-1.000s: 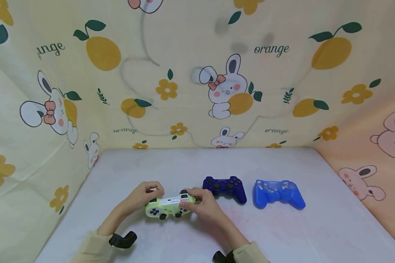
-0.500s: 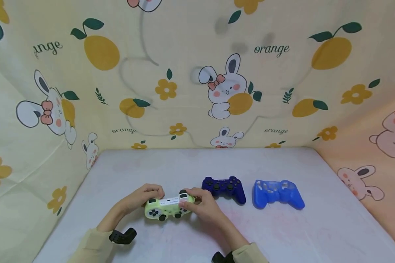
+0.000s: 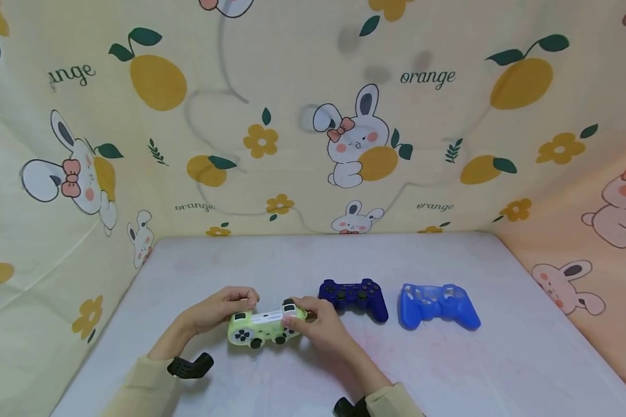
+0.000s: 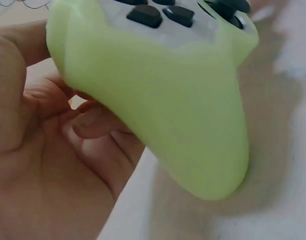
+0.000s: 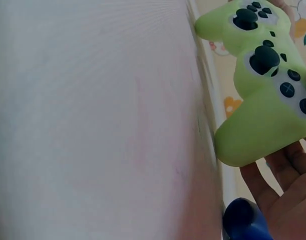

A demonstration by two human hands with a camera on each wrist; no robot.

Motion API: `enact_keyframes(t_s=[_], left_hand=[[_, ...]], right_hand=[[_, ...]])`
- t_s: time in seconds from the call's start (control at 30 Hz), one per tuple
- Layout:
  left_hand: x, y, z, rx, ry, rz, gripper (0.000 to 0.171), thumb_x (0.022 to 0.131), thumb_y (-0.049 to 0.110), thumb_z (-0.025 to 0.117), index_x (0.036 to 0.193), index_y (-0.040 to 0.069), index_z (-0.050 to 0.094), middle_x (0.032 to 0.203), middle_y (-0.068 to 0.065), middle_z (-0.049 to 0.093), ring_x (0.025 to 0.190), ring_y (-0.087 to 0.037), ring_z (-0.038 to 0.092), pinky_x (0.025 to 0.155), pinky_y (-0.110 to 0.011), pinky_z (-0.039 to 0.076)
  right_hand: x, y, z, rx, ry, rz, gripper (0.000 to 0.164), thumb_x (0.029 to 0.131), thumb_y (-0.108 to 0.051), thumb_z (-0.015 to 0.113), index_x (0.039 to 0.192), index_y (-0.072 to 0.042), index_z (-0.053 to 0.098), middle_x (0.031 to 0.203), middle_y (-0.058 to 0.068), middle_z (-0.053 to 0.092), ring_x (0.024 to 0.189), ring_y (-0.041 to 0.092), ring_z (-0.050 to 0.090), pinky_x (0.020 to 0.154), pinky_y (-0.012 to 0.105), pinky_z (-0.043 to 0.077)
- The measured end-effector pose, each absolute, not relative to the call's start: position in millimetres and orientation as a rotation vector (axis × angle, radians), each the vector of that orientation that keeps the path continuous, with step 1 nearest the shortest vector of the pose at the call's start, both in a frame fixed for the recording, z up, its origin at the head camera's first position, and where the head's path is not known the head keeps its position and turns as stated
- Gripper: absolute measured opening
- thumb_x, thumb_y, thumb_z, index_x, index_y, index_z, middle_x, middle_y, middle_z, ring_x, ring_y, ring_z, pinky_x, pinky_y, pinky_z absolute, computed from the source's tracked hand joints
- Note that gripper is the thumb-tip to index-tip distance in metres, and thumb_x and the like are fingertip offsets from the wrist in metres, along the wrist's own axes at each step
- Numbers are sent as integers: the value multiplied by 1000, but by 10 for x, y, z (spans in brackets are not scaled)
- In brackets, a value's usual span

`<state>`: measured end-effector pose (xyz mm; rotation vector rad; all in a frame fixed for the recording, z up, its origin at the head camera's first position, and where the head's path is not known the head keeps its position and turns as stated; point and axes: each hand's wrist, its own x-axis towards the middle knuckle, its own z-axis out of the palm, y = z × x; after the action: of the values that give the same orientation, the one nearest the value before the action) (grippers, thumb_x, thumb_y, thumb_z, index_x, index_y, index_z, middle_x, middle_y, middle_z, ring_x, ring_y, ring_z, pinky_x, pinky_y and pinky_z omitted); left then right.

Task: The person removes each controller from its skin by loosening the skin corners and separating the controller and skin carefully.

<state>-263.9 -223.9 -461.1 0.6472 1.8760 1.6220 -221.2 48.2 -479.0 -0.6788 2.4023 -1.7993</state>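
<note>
Gamepad (image 3: 267, 317) in green sleeve (image 4: 168, 90) hangs above the table (image 3: 448, 370), nearer its left edge, grasped by the right hand (image 3: 320, 324); whether the left hand (image 3: 211, 310) pinches is unclear. Sleeve-seating seems underway, probably wanting a tug next.

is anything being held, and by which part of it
Yes, the green controller. The right hand grips it by its right end. The left hand is at its left end, but whether it grips there is unclear.
</note>
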Motion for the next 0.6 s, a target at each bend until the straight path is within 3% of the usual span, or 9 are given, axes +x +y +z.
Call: enact_keyframes(t_s=[0.13, 0.37, 0.6], left_hand=[[-2625, -2261, -4658, 661, 1805, 1714, 16, 103, 13, 49, 97, -1, 53, 100, -8, 44, 95, -20, 45, 71, -28, 43], [-2622, -2253, -4837, 750, 1660, 1917, 22, 104, 7, 43, 87, 13, 55, 96, -1, 42, 92, -17, 41, 77, -30, 36], [-2608, -2310, -4940, 783, 1539, 2089, 26, 103, 4, 41, 88, 14, 59, 86, 5, 44, 78, -7, 47, 66, -21, 39]], right_hand=[[-2219, 467, -4801, -695, 2456, -1767, 46, 85, -19, 79, 124, 0, 66, 99, 1, 68, 85, 14, 60, 74, 28, 52], [-2202, 469, -4785, -735, 2512, -1715, 44, 86, -26, 78, 123, -4, 68, 94, -3, 67, 86, 14, 60, 75, 29, 52], [-2220, 474, -4795, -768, 2531, -1694, 44, 86, -28, 77, 121, -3, 69, 90, -6, 65, 83, 13, 59, 74, 29, 52]])
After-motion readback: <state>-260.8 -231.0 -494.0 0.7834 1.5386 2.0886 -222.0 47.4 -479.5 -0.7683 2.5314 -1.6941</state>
